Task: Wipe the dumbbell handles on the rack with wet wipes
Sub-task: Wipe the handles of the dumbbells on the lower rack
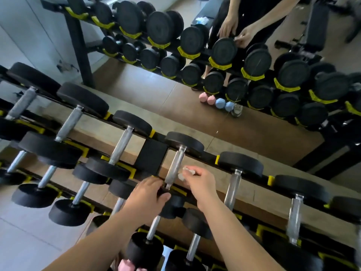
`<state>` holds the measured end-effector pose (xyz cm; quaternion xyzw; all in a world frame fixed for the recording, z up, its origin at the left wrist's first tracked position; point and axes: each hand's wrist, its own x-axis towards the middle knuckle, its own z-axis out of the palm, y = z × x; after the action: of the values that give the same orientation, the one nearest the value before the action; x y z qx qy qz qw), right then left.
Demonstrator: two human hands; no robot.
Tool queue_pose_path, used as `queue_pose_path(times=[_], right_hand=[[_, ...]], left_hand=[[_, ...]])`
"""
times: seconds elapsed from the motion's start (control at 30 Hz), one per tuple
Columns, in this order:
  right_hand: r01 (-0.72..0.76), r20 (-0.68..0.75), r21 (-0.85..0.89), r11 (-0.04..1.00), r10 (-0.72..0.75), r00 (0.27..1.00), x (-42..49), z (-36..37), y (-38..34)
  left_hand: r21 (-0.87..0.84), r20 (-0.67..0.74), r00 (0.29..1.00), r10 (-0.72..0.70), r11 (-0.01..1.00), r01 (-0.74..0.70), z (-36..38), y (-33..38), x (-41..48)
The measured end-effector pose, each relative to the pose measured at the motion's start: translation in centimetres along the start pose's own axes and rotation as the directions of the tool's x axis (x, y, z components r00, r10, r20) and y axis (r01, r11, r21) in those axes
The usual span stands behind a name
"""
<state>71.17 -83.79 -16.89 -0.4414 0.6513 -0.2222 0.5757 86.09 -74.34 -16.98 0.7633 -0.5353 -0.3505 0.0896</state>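
- Steel handle of one dumbbell lies on the top tier of the black-and-yellow rack, just right of its upright plate.
- Right hand pinches a crumpled wet wipe just beside the handle; whether they touch is unclear.
- Left hand curls round that dumbbell's near end.
- Mirror behind reflects rack and hands.

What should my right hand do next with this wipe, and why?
Probably slide the wet wipe left onto the steel handle and wrap it round. The right hand pinches the wipe right beside that handle, not visibly round it yet, while the left hand grips the near head, which seems to steady that dumbbell.
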Motion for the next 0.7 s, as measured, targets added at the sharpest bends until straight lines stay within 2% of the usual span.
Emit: queue_pose_path(times=[0.07,0.23,0.37,0.43,0.57,0.7], right_hand=[[0.001,-0.056,-0.011,1.000,-0.002,0.998,1.5,0.9,0.4],[0.102,-0.240,-0.004,0.995,-0.100,0.966,4.5,3.4,0.8],[0.092,-0.391,0.096,0.991,-0.047,0.919,6.5,4.2,0.3],[0.101,-0.367,0.095,0.990,-0.060,0.928,7.1,4.3,0.3],[0.118,-0.262,-0.025,0.993,-0.121,0.958,6.5,4.7,1.2],[0.068,-0.241,0.091,0.994,-0.045,0.970,6.2,4.5,0.8]], left_hand=[[0.008,0.085,0.996,-0.020,1.000,0.020,1.2,-0.8,-0.5],[0.037,0.140,0.990,-0.023,0.999,0.018,1.8,-1.1,-0.2],[0.029,0.181,0.983,0.021,0.999,-0.027,1.4,-1.9,0.0],[0.043,0.172,0.985,0.030,0.998,-0.038,1.6,-1.9,0.1],[0.046,0.158,0.987,0.044,0.998,-0.052,2.0,-2.1,0.2],[0.060,0.148,0.988,0.043,0.997,-0.052,2.3,-2.3,0.4]])
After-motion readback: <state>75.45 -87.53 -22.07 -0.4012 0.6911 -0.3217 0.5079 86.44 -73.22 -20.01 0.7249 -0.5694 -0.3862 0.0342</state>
